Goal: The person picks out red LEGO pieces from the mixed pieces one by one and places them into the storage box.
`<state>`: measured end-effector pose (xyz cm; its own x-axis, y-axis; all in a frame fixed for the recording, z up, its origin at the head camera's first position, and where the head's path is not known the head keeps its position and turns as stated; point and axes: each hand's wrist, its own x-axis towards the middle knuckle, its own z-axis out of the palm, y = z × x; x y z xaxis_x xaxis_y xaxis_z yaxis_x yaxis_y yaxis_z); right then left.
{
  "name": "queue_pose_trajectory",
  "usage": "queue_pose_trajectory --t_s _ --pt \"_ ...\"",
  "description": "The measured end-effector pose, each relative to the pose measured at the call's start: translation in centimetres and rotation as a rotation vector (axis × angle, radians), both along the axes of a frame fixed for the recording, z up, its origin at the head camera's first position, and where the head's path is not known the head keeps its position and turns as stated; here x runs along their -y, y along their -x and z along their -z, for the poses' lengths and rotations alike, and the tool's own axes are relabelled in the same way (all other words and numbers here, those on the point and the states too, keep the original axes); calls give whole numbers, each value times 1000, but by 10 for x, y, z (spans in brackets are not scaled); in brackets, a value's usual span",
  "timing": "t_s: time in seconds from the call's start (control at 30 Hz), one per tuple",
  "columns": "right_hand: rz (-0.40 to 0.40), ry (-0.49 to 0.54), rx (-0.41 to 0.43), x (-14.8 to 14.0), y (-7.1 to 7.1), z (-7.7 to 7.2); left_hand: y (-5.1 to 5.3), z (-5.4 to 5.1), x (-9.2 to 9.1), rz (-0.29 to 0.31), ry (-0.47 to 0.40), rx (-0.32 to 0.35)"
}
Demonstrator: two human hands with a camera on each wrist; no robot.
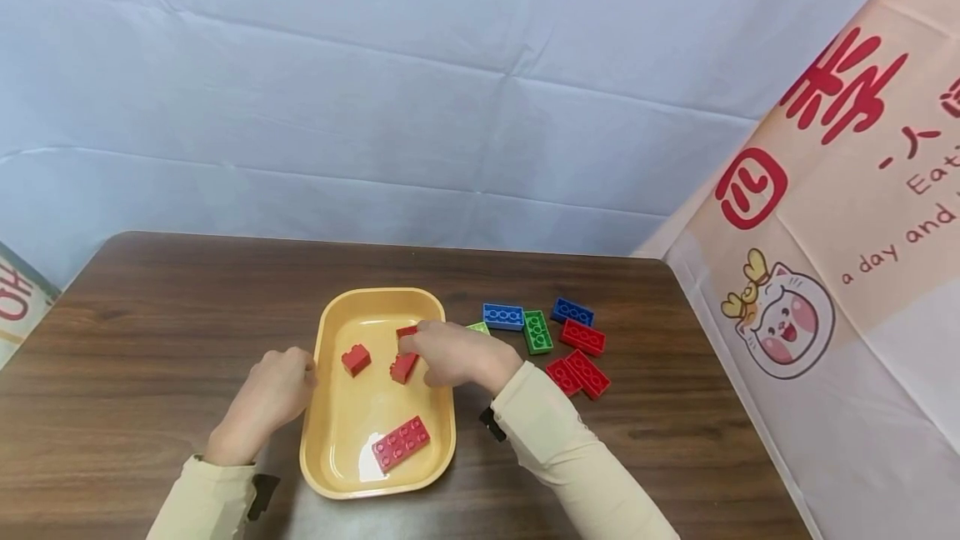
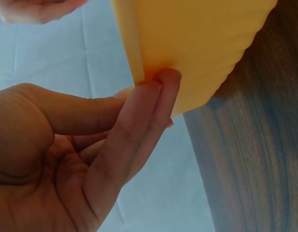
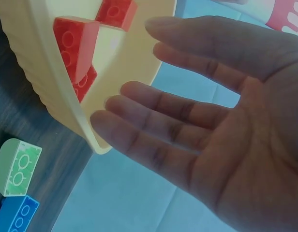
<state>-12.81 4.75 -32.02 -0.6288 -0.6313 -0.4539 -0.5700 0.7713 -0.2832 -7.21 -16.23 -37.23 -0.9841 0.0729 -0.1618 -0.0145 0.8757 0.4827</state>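
Observation:
A yellow plastic tray (image 1: 347, 427) stands on the table with several red toy building bricks inside. My left hand (image 1: 277, 388) pinches its left rim between thumb and fingers, as the left wrist view shows at close range. Over the tray's right rim reaches my right hand (image 1: 463, 355), fingers extended and apart, holding nothing. Just beyond its fingertips lie a tilted red brick (image 3: 81, 46) and another red brick (image 3: 87, 84), the latter partly covered. A small red brick (image 1: 356, 359) sits at the tray's left, and a longer red brick (image 1: 401, 444) near the front.
Right of the tray lie a blue brick (image 1: 503, 317), a green brick (image 1: 537, 332), a light green brick (image 3: 17, 166) and a darker blue brick (image 1: 572, 312). Several red bricks (image 1: 582, 337) are beside them. White cloth (image 1: 375, 107) hangs behind the wooden table (image 1: 150, 315); a printed cloth (image 1: 862, 290) hangs right.

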Motion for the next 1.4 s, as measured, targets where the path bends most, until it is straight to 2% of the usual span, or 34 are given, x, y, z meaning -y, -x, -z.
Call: queue_pose_trajectory --t_s 0.2,0.6,0.97,1.1,1.4 --pt "30 -11 13 -2 1 -3 0 0 1 1 -4 -4" --pt "-9 -6 -38 -9 3 -5 1 0 1 7 -3 5" --pt "13 -1 -62 -20 6 -5 0 0 0 -1 -5 7" --pt "32 28 -55 -28 7 -3 -1 0 0 -5 0 6" --pt "114 19 -29 -48 10 -2 0 -1 0 0 -1 11"
